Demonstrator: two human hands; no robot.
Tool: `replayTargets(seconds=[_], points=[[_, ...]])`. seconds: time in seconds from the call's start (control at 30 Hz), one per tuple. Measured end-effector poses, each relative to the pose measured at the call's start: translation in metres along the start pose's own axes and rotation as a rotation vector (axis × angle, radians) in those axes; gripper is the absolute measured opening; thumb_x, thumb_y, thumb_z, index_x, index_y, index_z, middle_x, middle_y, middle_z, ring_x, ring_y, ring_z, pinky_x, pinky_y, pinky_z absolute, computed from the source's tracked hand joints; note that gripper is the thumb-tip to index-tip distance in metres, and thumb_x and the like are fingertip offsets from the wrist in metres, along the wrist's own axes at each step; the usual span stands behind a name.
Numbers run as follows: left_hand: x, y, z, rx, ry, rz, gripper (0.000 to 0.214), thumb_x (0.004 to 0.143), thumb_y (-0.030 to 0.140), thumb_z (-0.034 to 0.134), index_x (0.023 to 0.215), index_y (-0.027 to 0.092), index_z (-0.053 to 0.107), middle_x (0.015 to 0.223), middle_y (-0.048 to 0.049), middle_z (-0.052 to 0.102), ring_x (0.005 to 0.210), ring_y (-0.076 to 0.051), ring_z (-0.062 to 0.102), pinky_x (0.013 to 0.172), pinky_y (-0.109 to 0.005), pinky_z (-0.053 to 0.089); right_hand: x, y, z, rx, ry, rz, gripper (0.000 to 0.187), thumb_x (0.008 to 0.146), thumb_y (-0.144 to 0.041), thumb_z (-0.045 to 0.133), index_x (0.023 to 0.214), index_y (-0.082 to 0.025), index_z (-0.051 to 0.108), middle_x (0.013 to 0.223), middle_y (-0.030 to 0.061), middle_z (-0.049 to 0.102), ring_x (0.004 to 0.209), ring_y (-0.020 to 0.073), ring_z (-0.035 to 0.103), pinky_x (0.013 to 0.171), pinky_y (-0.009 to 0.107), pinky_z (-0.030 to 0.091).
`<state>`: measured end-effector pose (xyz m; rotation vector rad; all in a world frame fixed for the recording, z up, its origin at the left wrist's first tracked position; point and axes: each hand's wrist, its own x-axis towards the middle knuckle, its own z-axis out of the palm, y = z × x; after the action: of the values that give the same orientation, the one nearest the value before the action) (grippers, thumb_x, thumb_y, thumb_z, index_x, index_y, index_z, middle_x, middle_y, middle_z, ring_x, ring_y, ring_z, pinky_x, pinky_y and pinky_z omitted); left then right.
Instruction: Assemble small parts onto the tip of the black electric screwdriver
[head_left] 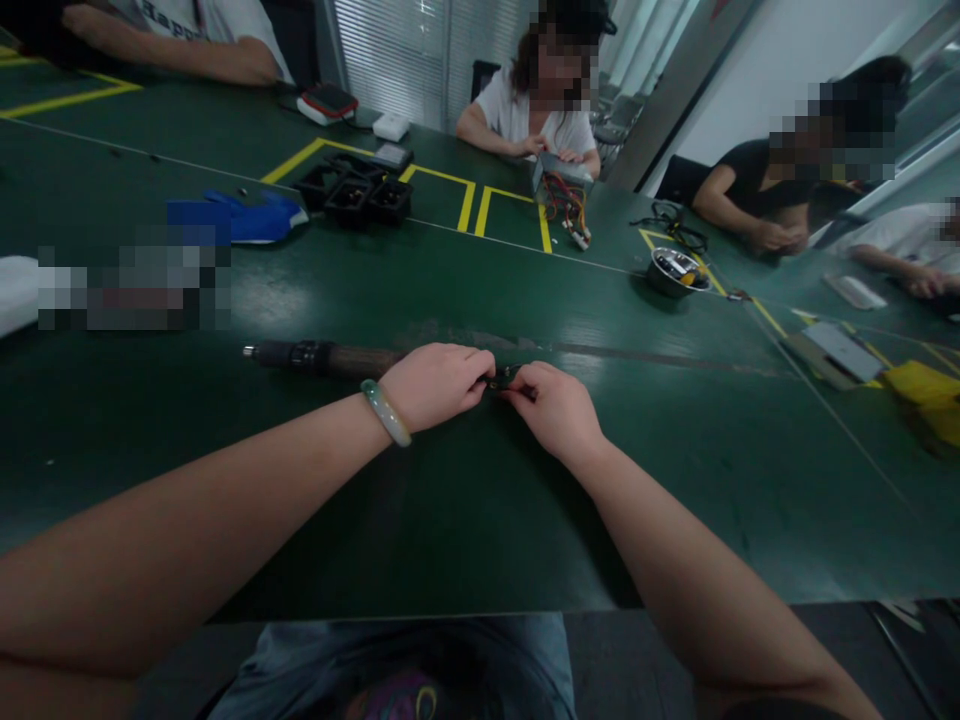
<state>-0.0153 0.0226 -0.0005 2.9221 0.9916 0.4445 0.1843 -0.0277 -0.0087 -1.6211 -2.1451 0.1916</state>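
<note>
Across the green tabletop lies a long dark rod (356, 360), with a silver tip, a black ringed collar and a brown textured stretch. My left hand (435, 385), wearing a bangle at the wrist, covers the rod's right-hand end with its fingers curled round it. At those fingertips a small dark piece with shiny bits (502, 378) shows. My right hand (555, 408) pinches the right side of this piece between thumb and fingers. Whether the piece is joined to the rod is hidden by my left hand.
Beyond the rod are a blue glove-like item (262, 217), black bins (367, 197) and a metal bowl of small parts (677, 272). Co-workers sit opposite, one at a metal box with coloured wires (562, 180). A yellow item (926, 400) lies right. The table's edge (420, 617) is nearest me.
</note>
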Motion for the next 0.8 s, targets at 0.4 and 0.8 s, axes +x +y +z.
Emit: replayTargets(seconds=[0.4,0.8], points=[[0.0005,0.0005,-0.0007,-0.005,0.014,0.011,0.017,0.088,0.022,0.051,0.102,0.018,0.06,0.097,-0.0035,0.068,0.089,-0.019,0.065,0.08,-0.033,0.049,-0.0007,-0.001,0.0017,-0.02,0.027,-0.035,0.009,0.084,-0.022,0.067,0.078,-0.022,0.061,0.084,-0.0027,0.062,0.076,0.012,0.056,0.064,0.024,0.036],[0.0006,-0.0016,0.0011,-0.031,0.002,0.002,0.019,0.089,0.024,0.052,0.104,0.018,0.061,0.101,-0.0031,0.069,0.093,-0.02,0.065,0.084,-0.033,0.049,-0.0009,-0.0038,-0.0002,-0.035,0.006,-0.029,0.009,0.085,-0.022,0.065,0.077,-0.022,0.059,0.084,-0.0021,0.062,0.076,0.0123,0.056,0.064,0.025,0.035]])
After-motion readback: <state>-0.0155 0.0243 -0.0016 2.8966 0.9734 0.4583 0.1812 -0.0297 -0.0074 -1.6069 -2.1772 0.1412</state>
